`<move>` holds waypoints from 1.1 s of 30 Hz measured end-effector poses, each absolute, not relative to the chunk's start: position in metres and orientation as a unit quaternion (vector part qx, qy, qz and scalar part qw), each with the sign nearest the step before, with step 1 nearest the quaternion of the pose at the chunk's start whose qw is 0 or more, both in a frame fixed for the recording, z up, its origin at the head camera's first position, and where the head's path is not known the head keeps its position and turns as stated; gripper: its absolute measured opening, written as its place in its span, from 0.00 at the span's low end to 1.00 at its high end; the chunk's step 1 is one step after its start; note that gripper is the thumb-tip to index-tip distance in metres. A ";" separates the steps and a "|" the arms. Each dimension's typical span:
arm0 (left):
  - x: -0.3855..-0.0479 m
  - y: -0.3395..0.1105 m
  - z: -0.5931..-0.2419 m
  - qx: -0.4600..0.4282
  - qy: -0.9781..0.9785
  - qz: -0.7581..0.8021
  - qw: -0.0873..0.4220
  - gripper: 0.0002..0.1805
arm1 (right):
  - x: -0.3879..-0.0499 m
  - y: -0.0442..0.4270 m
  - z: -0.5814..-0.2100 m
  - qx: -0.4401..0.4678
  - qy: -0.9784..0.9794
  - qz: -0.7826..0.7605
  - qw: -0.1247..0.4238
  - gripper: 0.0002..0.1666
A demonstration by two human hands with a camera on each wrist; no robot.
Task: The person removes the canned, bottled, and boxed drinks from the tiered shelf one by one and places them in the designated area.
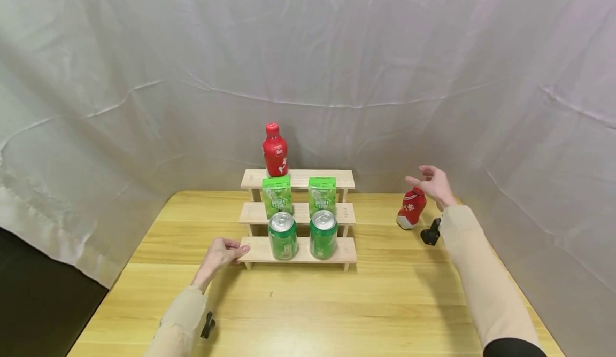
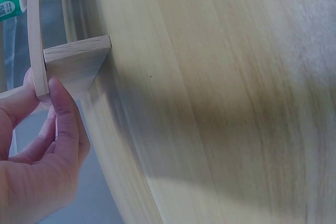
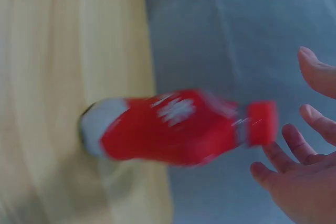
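My left hand (image 1: 218, 255) pinches the left end of the lowest board of a three-tier wooden rack (image 1: 298, 179), thumb on top and fingers beneath, as the left wrist view shows. At the right, a red bottle (image 1: 412, 209) with a white base stands on the table, tilted in the head view. My right hand (image 1: 437, 187) is spread beside its cap, thumb and fingers apart. In the right wrist view the bottle (image 3: 168, 129) looks blurred, with fingertips (image 3: 261, 170) close to the red cap; whether they touch it I cannot tell.
Another red bottle (image 1: 276, 154) stands on the top tier's left. Two green juice boxes (image 1: 277, 196) sit on the middle tier, and two green cans (image 1: 283, 237) on the lowest. Grey curtains (image 1: 308, 68) close off the back and sides of the wooden table (image 1: 308, 314).
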State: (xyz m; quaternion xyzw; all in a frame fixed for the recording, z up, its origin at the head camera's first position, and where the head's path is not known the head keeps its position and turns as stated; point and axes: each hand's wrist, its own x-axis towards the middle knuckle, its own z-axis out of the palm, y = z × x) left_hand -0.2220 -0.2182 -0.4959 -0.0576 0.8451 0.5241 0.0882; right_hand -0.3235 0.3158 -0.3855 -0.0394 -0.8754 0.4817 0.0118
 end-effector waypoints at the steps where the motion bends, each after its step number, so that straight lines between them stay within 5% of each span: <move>1: -0.222 -0.218 -0.496 -0.057 0.846 0.523 0.089 0.23 | -0.325 0.312 -0.379 -0.034 -0.876 0.481 0.013 0.47; 17: -0.219 -0.220 -0.496 -0.059 0.849 0.517 0.092 0.24 | -0.364 0.166 -0.282 0.117 -0.857 0.502 0.023 0.37; 33: -0.222 -0.220 -0.494 -0.049 0.846 0.522 0.101 0.23 | -0.361 0.036 -0.283 0.179 -0.828 0.530 -0.049 0.35</move>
